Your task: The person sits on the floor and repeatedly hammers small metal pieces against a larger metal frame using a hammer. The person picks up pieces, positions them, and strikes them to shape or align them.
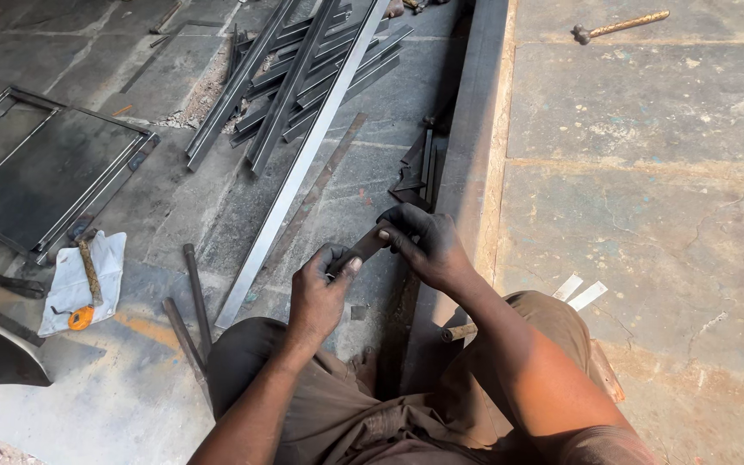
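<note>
Both hands hold one small flat strip of dark metal (368, 245) above the floor in front of my knees. My left hand (320, 288) pinches its lower end between thumb and fingers. The fingers of my right hand (428, 245) close over its upper end. Both hands are dark with grime. Just right of the hands, a long steel beam (467, 164) runs away from me.
A bundle of long steel bars (299, 82) lies ahead, one long flat bar (290, 185) reaching toward my left knee. A metal frame (45, 168) lies at left beside a white cloth (75, 284) with a tool on it. A hammer (617, 26) rests far right. Two white strips (579, 291) lie on the stone slab.
</note>
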